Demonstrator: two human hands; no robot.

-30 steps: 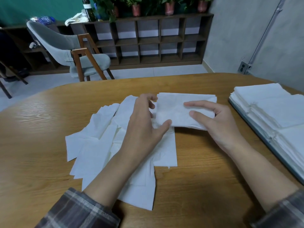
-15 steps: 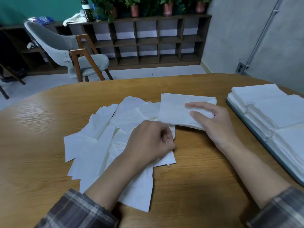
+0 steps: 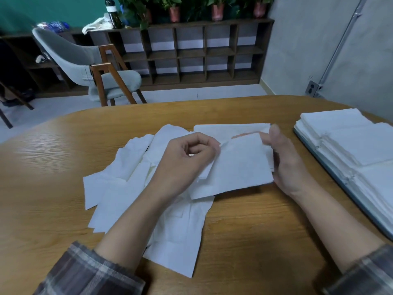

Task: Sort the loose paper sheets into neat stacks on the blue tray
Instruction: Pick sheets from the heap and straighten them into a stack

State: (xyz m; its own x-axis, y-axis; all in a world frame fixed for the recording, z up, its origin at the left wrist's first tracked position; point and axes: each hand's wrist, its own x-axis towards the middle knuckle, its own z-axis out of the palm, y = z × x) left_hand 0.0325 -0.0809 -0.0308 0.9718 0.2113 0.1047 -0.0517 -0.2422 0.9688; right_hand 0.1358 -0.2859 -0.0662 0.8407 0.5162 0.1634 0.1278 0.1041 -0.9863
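A single white paper sheet point(image 3: 238, 167) is held between both hands at the centre of the frame, above the right side of a spread of loose sheets point(image 3: 125, 188) that lie overlapped and askew on the wooden bench point(image 3: 255, 241). The left edge of the sheet is pinched by the left hand point(image 3: 187, 160), whose fingers point(image 3: 197, 149) are curled tightly inward. The right edge is grasped by the right hand point(image 3: 287, 165), with the thumb raised along the upper corner and the remaining fingers largely hidden behind the paper. Just beyond the held sheet, a small squared pile point(image 3: 229, 128) is seen flat on the bench. At the right edge of the frame, the blue tray point(image 3: 331, 177) is laid on the bench, well apart from the loose sheets, and is covered by neat white stacks point(image 3: 350, 141) set side by side. Plaid sleeves point(image 3: 89, 273) are visible at the lower corners. In the upper left of the frame, a grey chair point(image 3: 70, 54) is placed before a dark wooden shelf point(image 3: 191, 50).
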